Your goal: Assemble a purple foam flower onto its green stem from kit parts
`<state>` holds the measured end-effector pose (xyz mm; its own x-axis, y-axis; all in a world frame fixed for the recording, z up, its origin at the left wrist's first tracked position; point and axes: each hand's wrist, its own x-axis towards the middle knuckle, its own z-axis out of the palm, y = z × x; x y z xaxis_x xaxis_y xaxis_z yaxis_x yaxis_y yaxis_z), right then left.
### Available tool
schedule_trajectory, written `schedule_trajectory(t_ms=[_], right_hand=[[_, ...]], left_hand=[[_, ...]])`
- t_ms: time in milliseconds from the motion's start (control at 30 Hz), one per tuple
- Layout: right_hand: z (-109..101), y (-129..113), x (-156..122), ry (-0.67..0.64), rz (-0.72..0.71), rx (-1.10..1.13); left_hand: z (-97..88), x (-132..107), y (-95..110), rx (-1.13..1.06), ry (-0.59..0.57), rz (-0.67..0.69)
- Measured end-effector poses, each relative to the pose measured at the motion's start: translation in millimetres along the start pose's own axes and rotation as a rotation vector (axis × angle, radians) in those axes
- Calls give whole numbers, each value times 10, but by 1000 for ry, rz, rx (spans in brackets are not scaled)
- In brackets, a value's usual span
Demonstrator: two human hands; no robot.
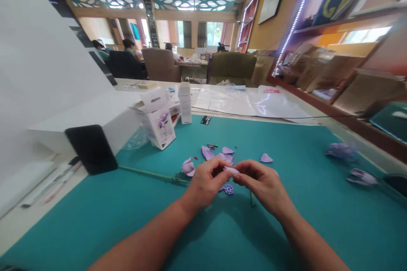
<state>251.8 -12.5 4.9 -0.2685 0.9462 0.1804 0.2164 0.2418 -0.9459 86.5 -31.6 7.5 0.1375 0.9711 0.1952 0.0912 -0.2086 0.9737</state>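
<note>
Between my fingertips is a pale purple petal piece (231, 170), pinched from both sides. My left hand (208, 180) closes on its left end and my right hand (260, 182) on its right. Loose purple petals (227, 150) lie just beyond my hands, with one single petal (266, 158) farther right. Below the fingers a small purple spoked disc (229, 189) rests on the mat. To the left of my left hand lies a purple flower bud (188, 167) near a long green stem (146, 172). A short green piece (252, 199) shows under my right hand.
A green mat (127, 216) covers the table. At the left stand a black tablet (91, 149), a flower-picture box (162, 127) and a narrow white box (185, 103). Purple flowers (361, 176) lie at the right. Clear plastic sheets (235, 100) lie behind; people sit beyond.
</note>
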Motion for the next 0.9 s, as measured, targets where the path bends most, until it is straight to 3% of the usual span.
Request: schedule_trajectory(t_ms=[133,233,567,700,767,900], right_hand=[[-16,81,-7,-30,-124,-271],[-6,96,-29,-69,-187,-351],[96,36,-74,-52,-317,-386],[97,69,-23,-19,-326,-352],[83,86,-2,6,-291,-325],[85,86,-2,13,-187,-239]], left_hand=[[2,-12,-34,150,-8,54],[-20,-14,-44,205,-52,60],[-99,35,14,103,-125,-31],[-306,49,181,55,-17,-36],[-450,21,283,240,29,-61],[-706,-116,342,651,-13,-80]])
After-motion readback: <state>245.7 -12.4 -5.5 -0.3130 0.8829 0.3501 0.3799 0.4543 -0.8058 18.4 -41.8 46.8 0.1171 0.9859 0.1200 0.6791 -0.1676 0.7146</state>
